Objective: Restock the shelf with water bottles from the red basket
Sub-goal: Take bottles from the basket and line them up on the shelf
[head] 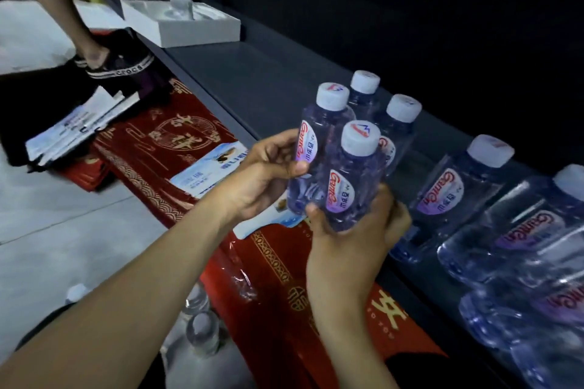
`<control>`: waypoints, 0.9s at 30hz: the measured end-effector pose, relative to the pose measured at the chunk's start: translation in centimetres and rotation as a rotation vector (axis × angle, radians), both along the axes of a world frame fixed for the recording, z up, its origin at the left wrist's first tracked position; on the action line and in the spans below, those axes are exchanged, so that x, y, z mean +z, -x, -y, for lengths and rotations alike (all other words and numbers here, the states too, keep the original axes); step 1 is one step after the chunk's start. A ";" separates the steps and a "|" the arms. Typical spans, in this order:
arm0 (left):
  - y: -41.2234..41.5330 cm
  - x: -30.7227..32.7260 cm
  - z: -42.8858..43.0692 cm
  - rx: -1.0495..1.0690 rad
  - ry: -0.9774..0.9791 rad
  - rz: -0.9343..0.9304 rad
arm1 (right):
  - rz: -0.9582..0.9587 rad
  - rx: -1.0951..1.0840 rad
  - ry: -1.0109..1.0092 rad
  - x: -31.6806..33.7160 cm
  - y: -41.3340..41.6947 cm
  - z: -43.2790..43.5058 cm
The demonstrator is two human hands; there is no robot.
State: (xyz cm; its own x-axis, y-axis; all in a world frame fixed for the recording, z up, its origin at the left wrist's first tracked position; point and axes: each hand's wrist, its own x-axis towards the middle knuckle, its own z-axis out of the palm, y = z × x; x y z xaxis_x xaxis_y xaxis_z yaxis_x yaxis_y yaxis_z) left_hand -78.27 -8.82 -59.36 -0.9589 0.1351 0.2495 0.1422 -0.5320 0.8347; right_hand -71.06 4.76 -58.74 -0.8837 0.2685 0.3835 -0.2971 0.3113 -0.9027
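Left hand grips water bottle; right hand grips second bottle, seemingly touching first, above shelf edge.

Left hand gripped rear bottle; right hand gripped front bottle, bottles touching. Shelved bottles right of both hands.

Pale grey floor — dim light, dark wall behind.

Dark metal shelf: white shallow cardboard box at far left, clear plastic water bottles standing right. Two hand-held bottles just before them. Red patterned packages on floor before shelf.
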 end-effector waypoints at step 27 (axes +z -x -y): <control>4.4 0.8 -1.8 -0.044 0.030 -0.114 | -0.012 0.023 0.134 -0.2 5.6 -0.9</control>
State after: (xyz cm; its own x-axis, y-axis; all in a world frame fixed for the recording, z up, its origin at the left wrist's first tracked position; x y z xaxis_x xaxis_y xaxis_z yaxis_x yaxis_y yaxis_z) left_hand -82.67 -7.02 -58.60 -0.9174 0.1857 0.3520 0.2142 -0.5152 0.8299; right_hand -76.62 5.69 -58.97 -0.8859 0.2979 0.3556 -0.3134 0.1809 -0.9322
